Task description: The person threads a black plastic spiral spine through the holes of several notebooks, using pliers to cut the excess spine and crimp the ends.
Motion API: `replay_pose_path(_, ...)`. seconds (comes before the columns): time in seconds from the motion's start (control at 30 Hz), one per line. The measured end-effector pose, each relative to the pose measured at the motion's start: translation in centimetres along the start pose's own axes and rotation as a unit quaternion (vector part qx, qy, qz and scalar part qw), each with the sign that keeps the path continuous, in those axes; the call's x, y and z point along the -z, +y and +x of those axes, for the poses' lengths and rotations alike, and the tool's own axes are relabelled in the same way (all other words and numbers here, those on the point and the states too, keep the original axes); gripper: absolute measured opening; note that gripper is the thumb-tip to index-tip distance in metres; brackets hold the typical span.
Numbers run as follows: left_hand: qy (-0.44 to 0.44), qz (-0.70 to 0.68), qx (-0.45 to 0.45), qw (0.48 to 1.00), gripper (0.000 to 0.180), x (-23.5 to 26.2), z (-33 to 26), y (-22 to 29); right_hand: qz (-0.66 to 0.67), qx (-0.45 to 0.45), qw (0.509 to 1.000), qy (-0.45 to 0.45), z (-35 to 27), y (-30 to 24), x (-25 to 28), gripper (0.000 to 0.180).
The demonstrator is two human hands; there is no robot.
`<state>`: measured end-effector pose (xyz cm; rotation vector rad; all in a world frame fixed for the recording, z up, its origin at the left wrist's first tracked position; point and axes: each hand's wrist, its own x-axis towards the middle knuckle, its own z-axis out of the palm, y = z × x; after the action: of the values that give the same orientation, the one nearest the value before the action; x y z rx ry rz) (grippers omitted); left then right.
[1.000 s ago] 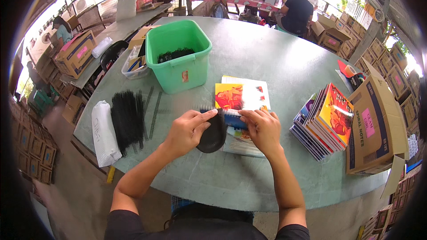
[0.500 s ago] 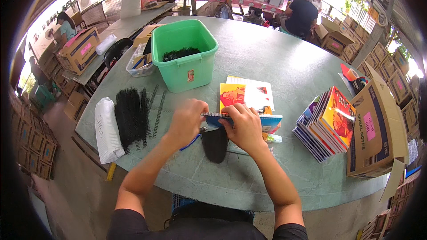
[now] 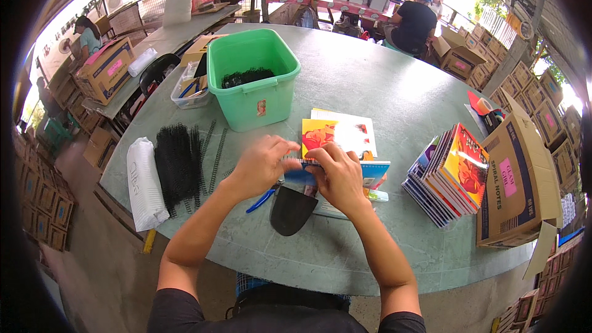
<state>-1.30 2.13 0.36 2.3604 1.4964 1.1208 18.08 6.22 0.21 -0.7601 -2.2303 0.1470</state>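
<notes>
My right hand (image 3: 340, 176) is closed on a blue-covered notebook (image 3: 375, 171), held spine up over the table. Along its top edge runs a wire-like spiral binding. Beside the spine's left end is my left hand (image 3: 262, 161), slightly blurred, its thumb and fingers apart. Below the notebook lies a dark rounded flat piece (image 3: 294, 211). Blue-handled pliers (image 3: 261, 200) rest just left of it. Behind my hands lie notebooks with yellow and red covers (image 3: 320, 132). Black plastic spiral coils (image 3: 176, 166) are bunched to the left, with a few loose ones alongside.
A green bin (image 3: 259, 108) holding black coils stands at the far left of the table, by a clear tool tray (image 3: 188, 100). A white wrapped bundle (image 3: 145, 185) lies left. Stacked spiral notebooks (image 3: 453, 176) and an open carton (image 3: 518, 179) stand right. People sit farther back.
My left hand has shifted slightly right along the spine, its fingers now spread from the thumb. More of the dark flat piece and the pliers shows. My right hand keeps hold of the notebook.
</notes>
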Motion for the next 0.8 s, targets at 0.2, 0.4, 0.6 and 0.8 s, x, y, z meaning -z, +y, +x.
replay_pose_path(0.2,-0.007,0.019,0.053,0.998,0.022,0.2,0.5,0.7,-0.037,0.010,0.999,-0.005,0.1,0.1,-0.4,0.012)
replay_pose_path(0.4,0.043,0.074,-0.004,0.996,0.019,-0.4,0.1,0.6,-0.050,-0.004,0.999,-0.009,0.3,0.1,-0.8,0.017)
replay_pose_path(0.6,0.127,0.145,-0.026,0.981,0.024,-2.2,-2.3,2.1,-0.032,-0.019,0.999,0.025,0.2,0.5,-0.9,0.019)
replay_pose_path(0.8,-0.013,0.010,0.059,0.998,0.041,-8.9,-7.4,-1.6,-0.035,-0.026,0.999,-0.014,0.5,0.1,-0.8,0.019)
